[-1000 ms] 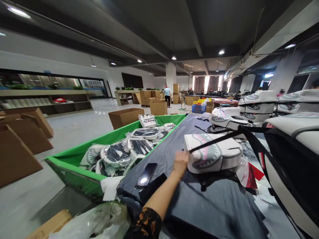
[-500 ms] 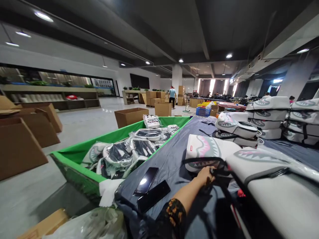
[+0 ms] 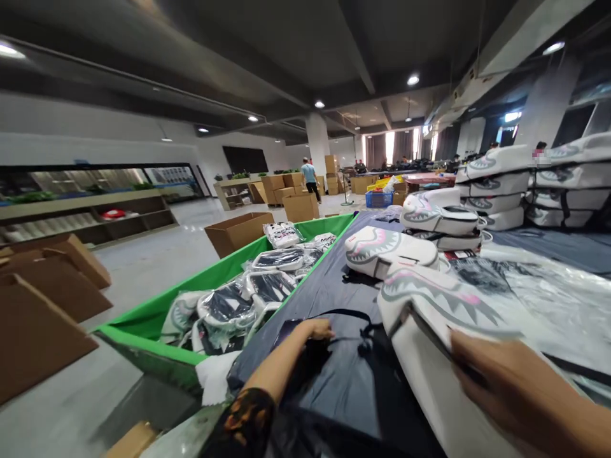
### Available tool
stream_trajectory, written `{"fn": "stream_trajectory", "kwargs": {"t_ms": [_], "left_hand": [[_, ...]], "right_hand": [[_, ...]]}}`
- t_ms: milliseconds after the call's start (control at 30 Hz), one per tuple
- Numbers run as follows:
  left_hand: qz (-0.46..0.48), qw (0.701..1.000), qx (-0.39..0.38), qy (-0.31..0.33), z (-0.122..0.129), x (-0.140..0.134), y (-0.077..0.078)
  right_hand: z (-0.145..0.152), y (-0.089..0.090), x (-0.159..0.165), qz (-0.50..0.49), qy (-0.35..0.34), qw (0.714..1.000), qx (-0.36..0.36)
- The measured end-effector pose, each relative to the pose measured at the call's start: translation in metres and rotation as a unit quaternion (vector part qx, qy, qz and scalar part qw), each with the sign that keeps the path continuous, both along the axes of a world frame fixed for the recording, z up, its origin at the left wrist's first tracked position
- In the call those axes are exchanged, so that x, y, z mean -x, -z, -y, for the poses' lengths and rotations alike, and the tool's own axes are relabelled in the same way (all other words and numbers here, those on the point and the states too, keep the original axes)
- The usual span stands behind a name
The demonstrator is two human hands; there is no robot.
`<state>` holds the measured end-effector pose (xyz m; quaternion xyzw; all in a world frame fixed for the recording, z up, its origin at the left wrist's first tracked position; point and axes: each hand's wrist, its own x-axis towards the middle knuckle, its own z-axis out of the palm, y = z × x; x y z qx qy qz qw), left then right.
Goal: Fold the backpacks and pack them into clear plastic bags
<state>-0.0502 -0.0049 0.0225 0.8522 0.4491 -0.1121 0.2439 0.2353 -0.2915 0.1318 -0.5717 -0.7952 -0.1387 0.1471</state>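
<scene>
My left hand is closed on a black strap that runs across the dark cloth to a white backpack. That backpack, printed with a grey and pink shark mouth, stands tilted in front of me. My right hand, a little blurred, grips its edge at the dark seam, the fingertips partly hidden. Just behind it lies another white shark-mouth backpack. Under my left forearm a dark phone is partly covered.
To the left, a green-rimmed bin holds several plastic-wrapped bags. Stacks of white backpacks stand at the back right, near clear plastic bags. Cardboard boxes stand on the floor. A person walks further off.
My left hand has moved left and toward me with the strap, now over the phones. My right hand has come into view on the backpack, which has turned. The view has shifted right.
</scene>
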Motion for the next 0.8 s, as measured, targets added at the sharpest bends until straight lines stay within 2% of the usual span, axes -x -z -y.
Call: {"fn": "stream_trajectory", "kwargs": {"t_ms": [67,133,167,200,267,333,367,433,500,533,567,633,700,767,800], "left_hand": [[-0.018,0.996,0.073,0.054,0.04,0.024,-0.013],[0.029,0.985,0.132,0.107,0.088,0.038,-0.03],[0.107,0.973,0.157,0.127,0.112,0.041,-0.037],[0.191,0.965,0.136,0.119,0.135,0.04,-0.042],[0.313,0.943,0.014,0.109,0.174,0.031,-0.043],[0.356,0.917,-0.111,0.141,0.202,0.007,-0.031],[0.353,0.906,-0.156,0.173,0.211,-0.008,-0.021],[0.321,0.888,-0.224,0.241,0.222,-0.043,0.005],[0.264,0.876,-0.276,0.296,0.224,-0.073,0.032],[0.234,0.868,-0.297,0.323,0.221,-0.083,0.045],[0.208,0.858,-0.313,0.351,0.217,-0.088,0.057],[0.18,0.834,-0.338,0.397,0.204,-0.085,0.078],[0.193,0.809,-0.358,0.424,0.186,-0.066,0.092],[0.213,0.81,-0.356,0.416,0.167,-0.039,0.097],[0.217,0.823,-0.343,0.398,0.158,-0.025,0.096]], "right_hand": [[-0.023,0.01,0.039,0.051,0.042,0.98,0.189],[-0.037,0.026,0.078,0.039,0.032,0.969,0.242],[-0.039,0.035,0.093,0.033,0.016,0.963,0.267],[-0.038,0.044,0.105,0.019,-0.017,0.959,0.281],[-0.027,0.059,0.114,-0.037,-0.088,0.955,0.281],[-0.008,0.069,0.104,-0.118,-0.146,0.959,0.21],[0.003,0.073,0.092,-0.159,-0.158,0.964,0.144],[0.028,0.082,0.056,-0.222,-0.137,0.965,-0.008],[0.052,0.095,0.003,-0.252,-0.059,0.958,-0.121],[0.064,0.103,-0.028,-0.253,-0.01,0.956,-0.145],[0.075,0.11,-0.062,-0.237,0.055,0.96,-0.139],[0.092,0.124,-0.132,-0.183,0.226,0.956,-0.046],[0.102,0.131,-0.199,-0.085,0.372,0.919,0.098],[0.102,0.133,-0.255,-0.04,0.431,0.888,0.152],[0.099,0.132,-0.279,-0.027,0.443,0.881,0.161]]}}
